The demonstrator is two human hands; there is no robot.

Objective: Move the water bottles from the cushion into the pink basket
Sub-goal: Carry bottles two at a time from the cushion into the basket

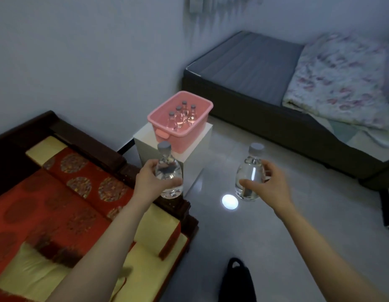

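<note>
My left hand [149,178] grips a clear water bottle [168,171] with a grey cap, held upright above the sofa's wooden end. A second clear bottle [250,173] stands upright in my right hand [269,184], out over the floor. Beyond both hands the pink basket [198,127] sits on a white box [195,158]. Several capped bottles [182,116] stand upright inside it. The red and yellow cushion [65,205] lies at the lower left with no bottle showing on it.
A dark wooden sofa frame [115,158] borders the cushion. A low bed [265,83] with a grey mattress and a floral blanket [346,79] fills the right. A black bag [237,280] lies on the tiled floor near me, where a lamp glare [229,201] shows.
</note>
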